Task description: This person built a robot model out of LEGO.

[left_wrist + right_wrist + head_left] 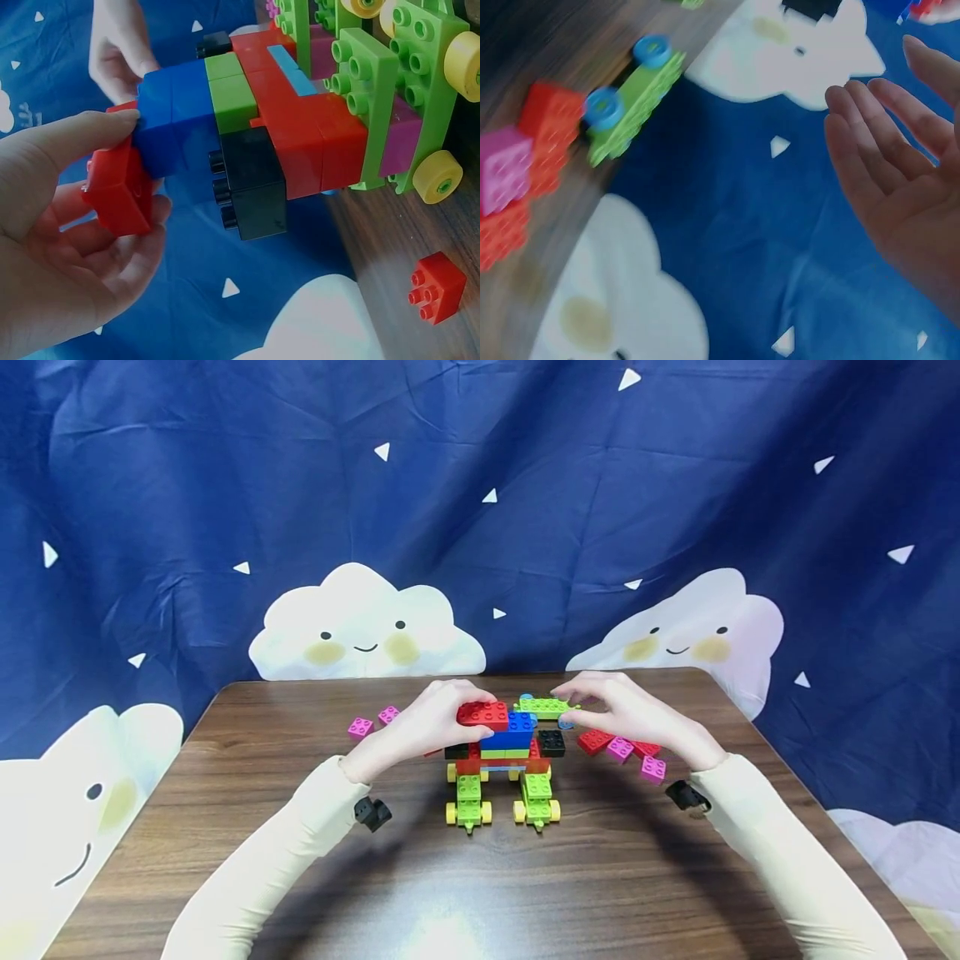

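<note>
A toy brick build stands mid-table on green wheeled bases [468, 810] with yellow wheels. Above its red body [296, 124] come a lime green layer [232, 97], blue bricks [504, 741] and, at the top left, a red brick [487, 713]. My left hand [423, 722] grips this red brick [120, 191], thumb on one side and fingers curled round the other. Black bricks [552, 742] stick out at both sides of the body. My right hand [622, 706] is held to the right of the build with nothing in it, fingers loosely bent and parted.
Behind the build sits a lime green wheeled base [546, 708] with blue wheels. Red bricks [595, 742] and pink bricks [653, 768] lie to the right, more pink bricks [361, 727] to the left. A patterned blue cloth [525, 527] hangs behind the table.
</note>
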`<state>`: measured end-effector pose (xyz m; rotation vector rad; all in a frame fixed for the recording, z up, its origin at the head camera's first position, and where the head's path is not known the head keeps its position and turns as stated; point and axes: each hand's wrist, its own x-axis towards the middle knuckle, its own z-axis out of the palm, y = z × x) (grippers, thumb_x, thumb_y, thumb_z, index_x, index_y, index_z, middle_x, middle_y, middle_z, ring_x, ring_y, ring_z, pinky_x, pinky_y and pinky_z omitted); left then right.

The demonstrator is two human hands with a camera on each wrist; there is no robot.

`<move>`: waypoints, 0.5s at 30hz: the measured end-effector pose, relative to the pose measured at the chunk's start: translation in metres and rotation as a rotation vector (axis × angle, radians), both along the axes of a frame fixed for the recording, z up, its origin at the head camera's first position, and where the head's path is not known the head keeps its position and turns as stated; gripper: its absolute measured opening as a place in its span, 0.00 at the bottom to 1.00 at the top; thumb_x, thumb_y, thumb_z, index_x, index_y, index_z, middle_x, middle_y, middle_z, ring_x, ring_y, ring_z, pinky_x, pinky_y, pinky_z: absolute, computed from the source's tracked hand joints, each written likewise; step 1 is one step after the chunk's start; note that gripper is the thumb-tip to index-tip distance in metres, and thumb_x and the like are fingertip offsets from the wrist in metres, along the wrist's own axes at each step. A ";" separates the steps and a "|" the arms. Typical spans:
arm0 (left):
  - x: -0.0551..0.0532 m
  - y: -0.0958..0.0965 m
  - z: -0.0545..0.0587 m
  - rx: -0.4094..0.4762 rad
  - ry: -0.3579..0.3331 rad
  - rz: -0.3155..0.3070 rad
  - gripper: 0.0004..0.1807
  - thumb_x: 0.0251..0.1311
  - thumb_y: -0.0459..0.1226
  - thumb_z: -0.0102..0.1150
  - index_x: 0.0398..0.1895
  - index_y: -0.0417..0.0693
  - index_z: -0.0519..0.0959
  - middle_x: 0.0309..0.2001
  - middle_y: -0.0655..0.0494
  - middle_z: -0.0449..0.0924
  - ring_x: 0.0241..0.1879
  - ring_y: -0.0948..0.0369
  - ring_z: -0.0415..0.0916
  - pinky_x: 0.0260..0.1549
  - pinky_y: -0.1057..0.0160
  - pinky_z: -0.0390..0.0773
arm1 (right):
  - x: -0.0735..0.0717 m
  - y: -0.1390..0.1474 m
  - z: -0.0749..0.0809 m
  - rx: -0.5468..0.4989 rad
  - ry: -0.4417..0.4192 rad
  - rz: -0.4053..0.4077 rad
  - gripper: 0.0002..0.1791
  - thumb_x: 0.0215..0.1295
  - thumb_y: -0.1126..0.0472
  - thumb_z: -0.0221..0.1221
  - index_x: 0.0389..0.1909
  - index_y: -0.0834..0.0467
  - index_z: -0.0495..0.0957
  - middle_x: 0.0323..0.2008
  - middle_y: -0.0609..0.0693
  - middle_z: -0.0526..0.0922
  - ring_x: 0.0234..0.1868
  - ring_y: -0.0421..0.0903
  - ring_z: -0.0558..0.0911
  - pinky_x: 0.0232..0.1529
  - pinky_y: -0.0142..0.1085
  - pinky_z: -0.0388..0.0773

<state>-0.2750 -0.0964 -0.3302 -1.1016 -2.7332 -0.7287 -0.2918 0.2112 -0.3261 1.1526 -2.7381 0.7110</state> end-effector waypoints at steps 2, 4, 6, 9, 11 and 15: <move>0.000 0.000 0.000 0.005 -0.006 0.000 0.24 0.57 0.44 0.70 0.55 0.46 0.82 0.48 0.51 0.85 0.45 0.58 0.79 0.43 0.64 0.79 | -0.005 0.013 -0.006 0.000 -0.013 -0.034 0.20 0.62 0.58 0.67 0.54 0.58 0.80 0.50 0.53 0.86 0.47 0.49 0.85 0.49 0.46 0.83; 0.001 0.000 -0.001 0.010 -0.015 0.001 0.24 0.57 0.44 0.70 0.56 0.46 0.81 0.48 0.52 0.85 0.45 0.58 0.78 0.42 0.65 0.79 | -0.011 0.028 -0.014 0.004 -0.027 -0.069 0.20 0.62 0.58 0.67 0.54 0.58 0.80 0.50 0.54 0.86 0.47 0.49 0.85 0.50 0.47 0.83; 0.001 0.000 -0.001 0.014 -0.028 -0.002 0.24 0.58 0.44 0.69 0.56 0.46 0.81 0.49 0.51 0.85 0.45 0.58 0.78 0.41 0.66 0.79 | -0.017 0.042 -0.023 0.010 -0.039 -0.097 0.20 0.61 0.59 0.67 0.54 0.60 0.80 0.50 0.56 0.86 0.47 0.50 0.85 0.50 0.47 0.83; 0.002 0.001 -0.002 0.013 -0.041 -0.002 0.23 0.59 0.44 0.68 0.57 0.47 0.81 0.51 0.51 0.85 0.46 0.58 0.78 0.42 0.66 0.80 | -0.023 0.063 -0.035 0.026 -0.070 -0.141 0.21 0.61 0.59 0.68 0.53 0.63 0.80 0.50 0.59 0.86 0.48 0.55 0.85 0.50 0.48 0.83; 0.002 0.001 -0.002 0.013 -0.043 -0.004 0.23 0.59 0.44 0.68 0.57 0.47 0.81 0.51 0.51 0.84 0.46 0.58 0.79 0.43 0.65 0.80 | -0.025 0.075 -0.043 0.042 -0.097 -0.171 0.22 0.61 0.60 0.67 0.54 0.66 0.79 0.50 0.62 0.85 0.48 0.57 0.85 0.49 0.49 0.82; 0.001 0.000 -0.002 0.017 -0.031 -0.004 0.24 0.58 0.44 0.69 0.57 0.46 0.81 0.50 0.51 0.85 0.46 0.58 0.79 0.42 0.66 0.80 | -0.029 0.093 -0.056 0.082 -0.141 -0.219 0.24 0.60 0.61 0.67 0.54 0.70 0.77 0.49 0.67 0.84 0.46 0.60 0.85 0.48 0.52 0.82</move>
